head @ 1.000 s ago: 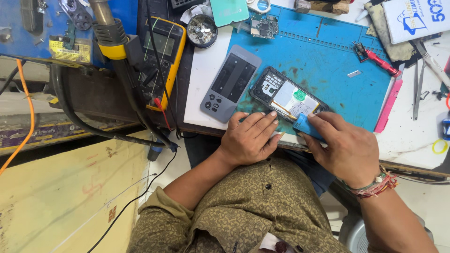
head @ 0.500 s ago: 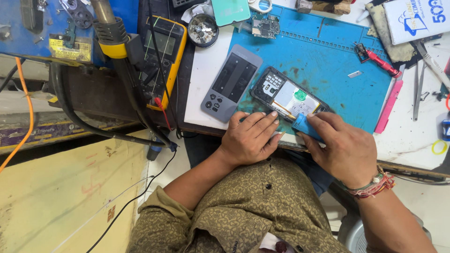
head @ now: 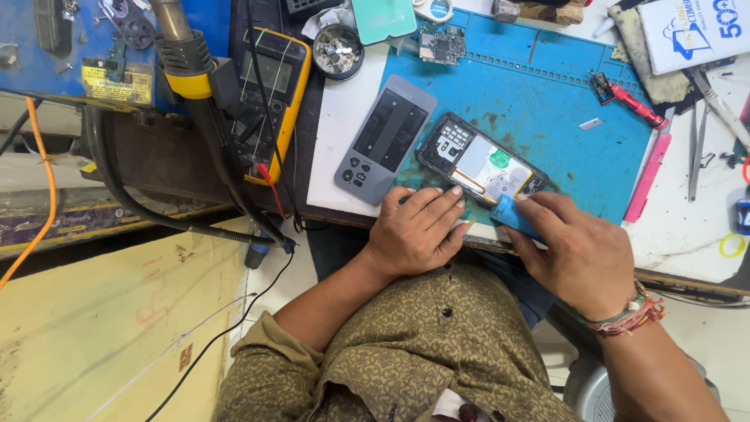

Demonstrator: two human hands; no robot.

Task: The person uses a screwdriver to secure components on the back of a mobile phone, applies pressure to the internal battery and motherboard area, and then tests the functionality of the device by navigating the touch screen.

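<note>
I see my left hand (head: 418,230) lying palm down at the near edge of the blue mat (head: 547,101), its fingers (head: 437,205) spread flat and released, the tips just beside the lower end of the opened phone (head: 480,164). My right hand (head: 582,254) has its fingers (head: 539,205) closed on a small blue pry card (head: 512,212), whose edge touches the phone's lower corner. The phone lies back up with its cover off, slanted on the mat, showing a pale battery with a round green sticker and a white label. To its left rests the grey back cover (head: 385,139), partly on a white sheet (head: 344,133).

At the top right corner I see a white rectangular package (head: 691,31) with blue print, lying tilted on a worn grey cloth. A yellow label (head: 117,82) sits on the blue panel at the top left. A teal card (head: 383,17) lies at the top edge, beside a small round tin (head: 337,48) of tiny parts and a bare circuit board (head: 441,45).

A yellow multimeter (head: 269,94) leans at the worktop's left end, with a hot-air tool (head: 183,51) and its black hose across it. Red-handled cutters (head: 625,98), a pink strip (head: 648,176) and tweezers (head: 695,144) lie to the right. The white worktop (head: 687,242) is scuffed; below it I see a yellowish floor (head: 117,336) with an orange cable (head: 39,203)
</note>
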